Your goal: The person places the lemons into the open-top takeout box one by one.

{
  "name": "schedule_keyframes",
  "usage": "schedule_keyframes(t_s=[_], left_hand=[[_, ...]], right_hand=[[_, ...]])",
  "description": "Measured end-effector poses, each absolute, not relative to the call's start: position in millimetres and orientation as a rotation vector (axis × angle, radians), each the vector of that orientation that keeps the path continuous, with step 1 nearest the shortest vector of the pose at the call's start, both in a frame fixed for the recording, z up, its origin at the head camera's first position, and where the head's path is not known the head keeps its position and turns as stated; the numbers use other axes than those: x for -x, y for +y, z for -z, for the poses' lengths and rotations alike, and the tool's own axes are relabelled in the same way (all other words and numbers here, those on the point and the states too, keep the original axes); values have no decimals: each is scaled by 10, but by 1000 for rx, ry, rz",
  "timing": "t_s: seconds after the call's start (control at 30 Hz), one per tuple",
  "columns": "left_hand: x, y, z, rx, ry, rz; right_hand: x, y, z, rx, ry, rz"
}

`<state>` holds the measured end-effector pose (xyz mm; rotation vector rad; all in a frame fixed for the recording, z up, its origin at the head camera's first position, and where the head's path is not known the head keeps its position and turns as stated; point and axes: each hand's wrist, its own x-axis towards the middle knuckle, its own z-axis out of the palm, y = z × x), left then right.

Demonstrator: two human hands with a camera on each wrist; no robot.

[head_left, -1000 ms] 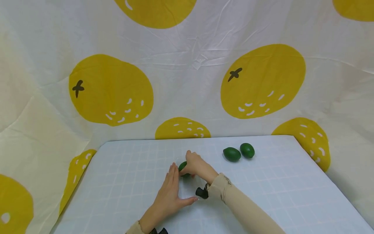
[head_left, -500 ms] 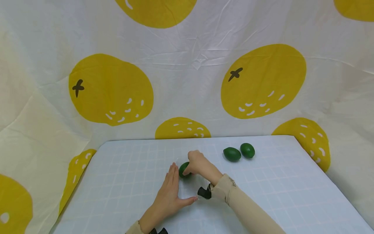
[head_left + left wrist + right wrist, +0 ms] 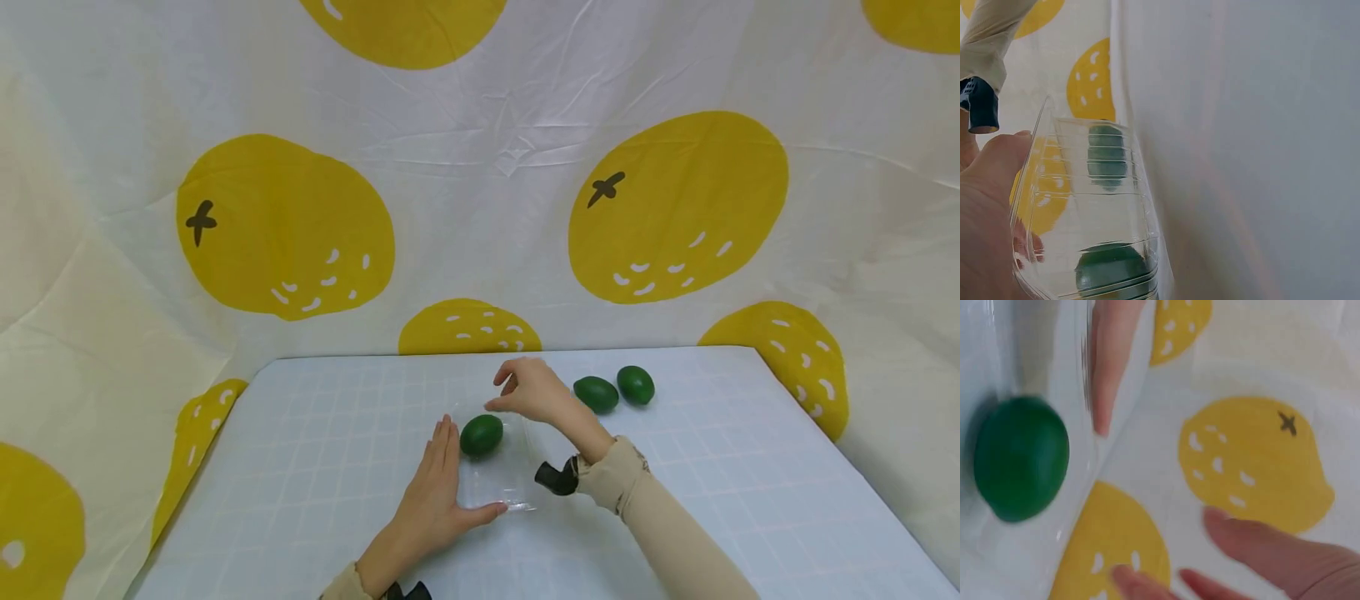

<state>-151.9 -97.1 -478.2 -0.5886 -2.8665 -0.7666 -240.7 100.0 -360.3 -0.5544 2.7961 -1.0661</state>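
Note:
A clear plastic box (image 3: 517, 479) stands at mid-table with one green lime (image 3: 482, 436) inside, toward its far left. Along the box's left side lies my left hand (image 3: 431, 508), fingers straight and thumb spread to the near corner. Its thumb (image 3: 1000, 156) shows against the clear wall in the left wrist view. My right hand (image 3: 531, 390) is raised over the far right of the box, fingers loosely bent and holding nothing. The right wrist view has the lime (image 3: 1022, 459) at left, apart from the right fingertips.
Two more limes, a nearer one (image 3: 596, 395) and a farther one (image 3: 636, 386), lie at the back right of the pale checked table (image 3: 300, 467). A white cloth (image 3: 480, 192) with big yellow fruit prints hangs behind.
My right hand has let go of the lime, leaving it in the box, and has moved up and to the right. The left hand has stayed in place.

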Motion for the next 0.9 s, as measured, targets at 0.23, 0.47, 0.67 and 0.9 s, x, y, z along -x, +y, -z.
schedule_keyframes(t_s=[0.23,0.47,0.67,0.9], left_hand=[[1510,-962,4763,546,-2917,795],[1508,-956,4772,540,-2918,791],[1503,-955,4772,543,-2917,793],[1506,-961,4776,546,-2924,792]], right_hand=[[2651,1499,3714,742,2729,1578],[2778,1974,4117,691,2923,1716],[2739,2228,4498,518,3042,1608],[2708,2287,4715,527,3027,1555]])
